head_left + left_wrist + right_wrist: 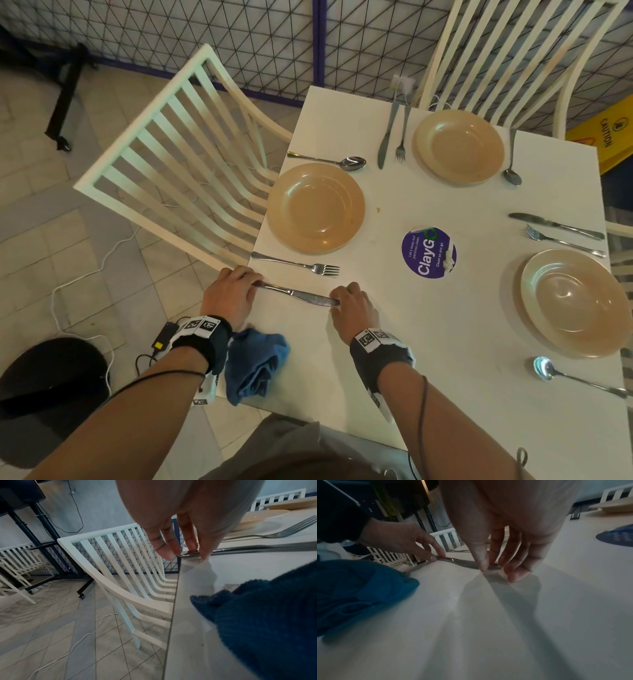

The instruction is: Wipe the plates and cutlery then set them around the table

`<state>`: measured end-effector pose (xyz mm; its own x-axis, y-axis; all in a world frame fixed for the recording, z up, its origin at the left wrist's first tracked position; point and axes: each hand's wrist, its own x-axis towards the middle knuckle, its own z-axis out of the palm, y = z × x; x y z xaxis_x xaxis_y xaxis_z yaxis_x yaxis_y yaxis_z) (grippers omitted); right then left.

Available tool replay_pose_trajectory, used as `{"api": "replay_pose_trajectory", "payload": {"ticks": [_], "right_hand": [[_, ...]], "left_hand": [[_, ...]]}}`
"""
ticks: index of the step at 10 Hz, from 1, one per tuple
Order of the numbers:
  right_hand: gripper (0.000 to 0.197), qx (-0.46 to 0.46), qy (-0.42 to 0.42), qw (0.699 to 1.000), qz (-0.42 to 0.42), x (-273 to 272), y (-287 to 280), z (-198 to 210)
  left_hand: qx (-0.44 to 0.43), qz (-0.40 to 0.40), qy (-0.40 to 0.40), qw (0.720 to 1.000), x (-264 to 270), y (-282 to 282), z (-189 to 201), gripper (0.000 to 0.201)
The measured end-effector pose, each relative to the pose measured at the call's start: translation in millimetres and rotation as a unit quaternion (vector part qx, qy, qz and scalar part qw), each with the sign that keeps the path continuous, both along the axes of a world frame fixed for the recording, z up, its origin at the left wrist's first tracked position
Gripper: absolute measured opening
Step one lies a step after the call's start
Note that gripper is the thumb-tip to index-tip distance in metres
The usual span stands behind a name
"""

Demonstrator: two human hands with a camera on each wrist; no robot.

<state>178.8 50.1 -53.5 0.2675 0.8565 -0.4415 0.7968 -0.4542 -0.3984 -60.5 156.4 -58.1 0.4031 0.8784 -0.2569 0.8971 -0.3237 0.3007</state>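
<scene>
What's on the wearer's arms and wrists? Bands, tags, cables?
Bare forearms, no sleeves. Left wrist band is black, right wrist band grey; both carry white tags printed with black square codes. A thin black cable runs along each forearm. A small black box with a yellow label sits by the left band.

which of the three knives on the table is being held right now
The silver table knife nearest the camera, pinched at each end by left hand and right hand.
</scene>
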Motion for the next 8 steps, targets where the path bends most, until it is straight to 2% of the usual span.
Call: {"api": "replay_pose_trajectory", "payload": {"ticks": [7, 8], "right_hand": [[0.026, -0.006, 0.007, 1.0, -0.006, 0.4, -0.7, 5.3], [0.03, -0.007, 0.016, 1.0, -0.023, 8.2, -7.9, 4.9]], "left_hand": [[0.002, -0.006, 0.004, 1.0, -0.3, 2.3, 4.6, 0.033], [-0.001, 0.044, -0.011, 0.999, -11.4, 2.5, 7.6, 0.035]]}}
